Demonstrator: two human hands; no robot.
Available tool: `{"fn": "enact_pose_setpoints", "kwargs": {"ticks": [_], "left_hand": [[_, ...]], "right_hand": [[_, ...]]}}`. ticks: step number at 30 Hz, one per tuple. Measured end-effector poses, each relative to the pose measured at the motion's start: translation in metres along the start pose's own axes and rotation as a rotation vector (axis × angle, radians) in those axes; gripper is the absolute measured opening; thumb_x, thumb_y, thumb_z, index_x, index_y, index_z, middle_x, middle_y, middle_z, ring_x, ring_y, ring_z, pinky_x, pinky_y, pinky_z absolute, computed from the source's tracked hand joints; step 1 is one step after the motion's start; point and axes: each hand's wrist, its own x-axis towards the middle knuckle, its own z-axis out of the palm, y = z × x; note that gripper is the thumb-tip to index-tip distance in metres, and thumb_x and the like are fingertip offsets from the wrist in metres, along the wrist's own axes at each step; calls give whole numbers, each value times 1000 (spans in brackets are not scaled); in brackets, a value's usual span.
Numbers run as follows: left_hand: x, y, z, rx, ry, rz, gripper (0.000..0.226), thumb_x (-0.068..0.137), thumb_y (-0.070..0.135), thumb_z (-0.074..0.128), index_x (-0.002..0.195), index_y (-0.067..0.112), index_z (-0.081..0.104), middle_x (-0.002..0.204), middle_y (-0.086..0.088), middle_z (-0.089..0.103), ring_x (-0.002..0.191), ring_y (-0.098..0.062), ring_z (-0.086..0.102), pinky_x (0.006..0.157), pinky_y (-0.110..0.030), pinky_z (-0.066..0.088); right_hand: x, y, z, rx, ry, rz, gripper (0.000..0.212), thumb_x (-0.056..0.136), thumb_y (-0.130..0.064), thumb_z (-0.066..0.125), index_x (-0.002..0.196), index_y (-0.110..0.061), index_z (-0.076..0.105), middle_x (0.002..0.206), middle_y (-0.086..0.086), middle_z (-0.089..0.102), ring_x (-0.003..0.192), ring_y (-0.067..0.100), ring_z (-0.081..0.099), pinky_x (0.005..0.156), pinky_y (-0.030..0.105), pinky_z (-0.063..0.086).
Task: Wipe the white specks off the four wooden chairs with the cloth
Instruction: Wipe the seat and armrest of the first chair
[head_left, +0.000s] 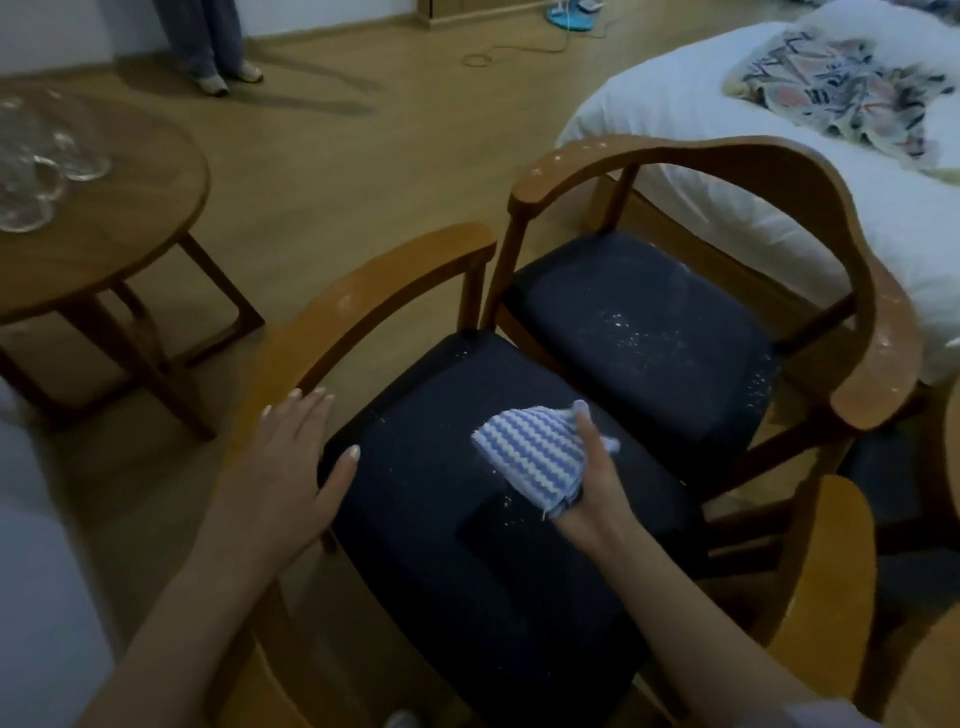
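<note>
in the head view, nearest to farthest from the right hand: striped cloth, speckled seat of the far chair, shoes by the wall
1. Blue-and-white striped cloth, held in the right hand.
2. Speckled dark seat, ahead, on the right chair.
3. Pale shoes, far upper left.

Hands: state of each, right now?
Left hand: open, fingers straight, resting on the near chair.
Right hand: grips the striped cloth.

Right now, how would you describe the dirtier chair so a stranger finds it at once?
Find the white bed on the right. Of two dark-seated wooden chairs, take the far chair, beside the bed. White specks dust its seat thickly; its neighbour has few.
</note>
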Motion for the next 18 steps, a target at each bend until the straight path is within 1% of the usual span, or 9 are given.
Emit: {"fn": "enact_pose_setpoints", "kwargs": {"ticks": [4,6,8,10,11,13,14,16,18], "left_hand": [[6,-26,-5,66,40,-46,67,91,50,32,146,11,27,154,-6,24,142,-14,7,111,-33,8],[5,-34,-2,74,13,-73,66,94,49,32,148,11,22,156,-5,16,139,-9,-1,111,-31,5],[5,-38,2,65,-22,-69,71,94,56,24,149,13,14,157,-1,5,139,-9,-8,111,-29,2],[5,-41,7,47,-62,-80,75,92,61,20,149,16,2,153,5,-11,138,-7,-17,110,-27,-2],[6,-42,9,43,-81,-90,76,93,61,21,149,17,-5,151,7,-18,136,-6,-21,110,-26,-3],[7,-43,11,57,-135,-116,76,95,56,25,146,18,-17,150,6,-27,134,-6,-28,109,-25,-3],[8,-43,12,61,-160,-127,77,95,55,26,144,18,-21,149,6,-30,133,-6,-31,110,-25,-2],[9,-43,12,70,-195,-140,79,96,54,28,139,19,-27,145,6,-36,130,-7,-34,111,-25,1],[9,-43,12,85,-226,-148,78,96,53,28,134,19,-32,143,6,-40,129,-7,-37,112,-24,1]], "right_hand": [[36,27,22,-384,151,-150,37,95,-29,56,126,-9,53,118,12,66,105,29,65,98,46,49],[46,43,35,-632,109,-237,32,100,-29,47,128,-14,50,128,8,60,111,22,60,102,37,46],[56,60,49,-857,-4,-337,37,102,-27,42,137,-15,46,134,-4,53,120,11,52,102,19,42],[71,83,53,-958,-87,-332,29,102,-25,43,130,-21,51,120,-16,56,112,3,54,95,15,42],[80,95,52,-1045,-75,-307,18,101,-22,45,115,-23,56,104,-16,59,97,2,57,87,19,43],[101,117,45,-1281,-40,-319,15,100,-13,44,94,-15,59,81,-7,56,73,5,52,70,21,41],[108,127,41,-1358,-72,-297,15,99,-10,43,99,-10,57,84,-3,55,73,7,51,67,19,39],[113,145,39,-1567,-165,-263,30,97,-13,47,127,-11,47,107,1,55,95,13,55,77,16,39],[119,166,25,-1889,-338,-498,63,85,-26,68,142,-14,43,139,0,49,127,16,47,108,23,27]]}}
